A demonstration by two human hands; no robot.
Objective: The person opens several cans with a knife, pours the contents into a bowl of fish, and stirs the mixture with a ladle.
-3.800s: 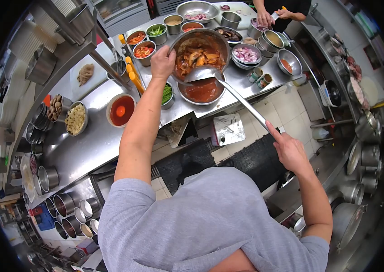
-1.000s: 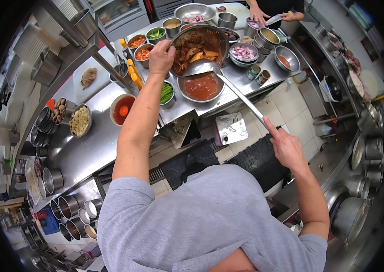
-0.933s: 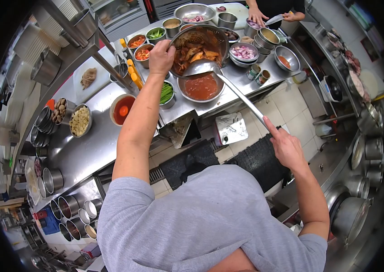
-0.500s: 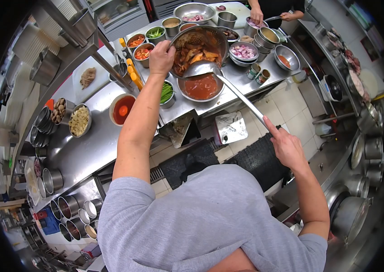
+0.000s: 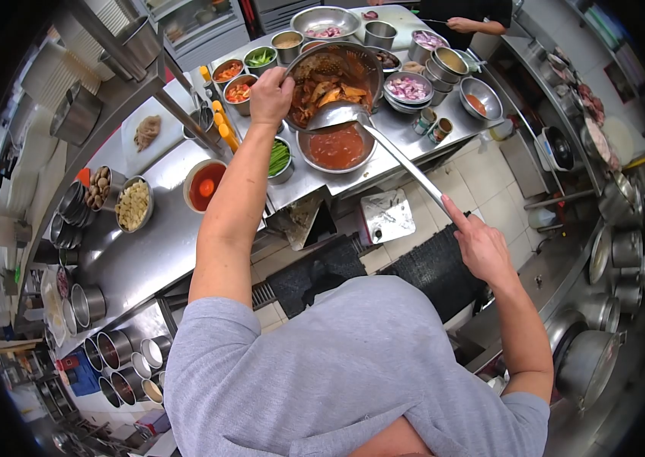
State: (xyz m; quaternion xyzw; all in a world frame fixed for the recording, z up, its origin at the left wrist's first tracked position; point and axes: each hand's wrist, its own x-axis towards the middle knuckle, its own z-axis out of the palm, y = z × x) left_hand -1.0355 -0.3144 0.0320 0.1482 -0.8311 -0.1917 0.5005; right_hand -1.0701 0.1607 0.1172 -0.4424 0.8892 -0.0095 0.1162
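Observation:
My left hand (image 5: 271,97) is closed on the rim of a perforated metal colander (image 5: 374,67), tilted toward me, with browned, sauce-coated pieces (image 5: 330,93) inside. Below it sits a steel bowl of red-brown sauce (image 5: 336,148). My right hand (image 5: 482,247) grips the long handle of a metal ladle (image 5: 406,164), index finger laid along it. The ladle's head lies at the colander's lower lip, over the sauce bowl. Whether the ladle holds anything is hidden.
Around the colander stand chopped green onion (image 5: 280,156), diced tomato (image 5: 240,90), a bowl of chopped red onion (image 5: 408,87) and two small cans (image 5: 440,131). To the left is a container of red liquid (image 5: 204,186). A co-worker's hand (image 5: 459,24) shows at the far right.
My hands, the colander and the ladle look unmoved. The co-worker's hand over the pot of chopped onion has withdrawn, and their other hand has shifted left.

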